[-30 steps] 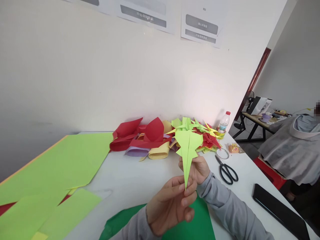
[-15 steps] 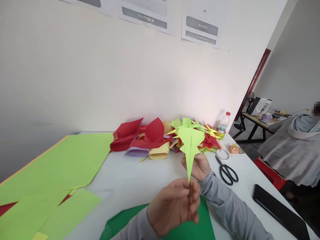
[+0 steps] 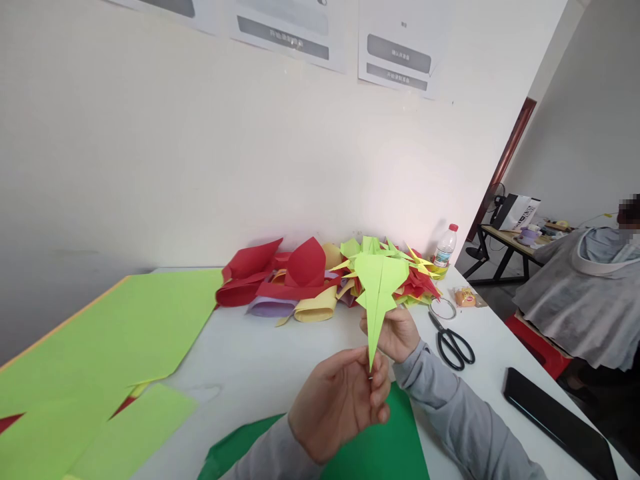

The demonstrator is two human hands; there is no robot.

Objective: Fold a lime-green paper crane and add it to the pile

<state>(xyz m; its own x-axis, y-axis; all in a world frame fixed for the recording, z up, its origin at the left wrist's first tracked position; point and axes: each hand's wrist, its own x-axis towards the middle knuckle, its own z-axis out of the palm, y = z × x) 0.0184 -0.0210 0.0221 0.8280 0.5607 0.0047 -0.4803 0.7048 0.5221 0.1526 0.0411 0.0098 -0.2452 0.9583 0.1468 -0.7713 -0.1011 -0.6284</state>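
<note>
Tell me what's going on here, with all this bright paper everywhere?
A person is holding up a folded light-green paper shape above a white table. The fingers of the left hand are at its pointed bottom tip. The right hand is behind it, partly hidden, so its grip can't be seen. A dark green sheet lies below the hands, folded red paper sits by the wall, and scissors lie off to the right.

The head view looks forward and down across the table [image 3: 250, 360] toward the wall [image 3: 200, 147].
</note>
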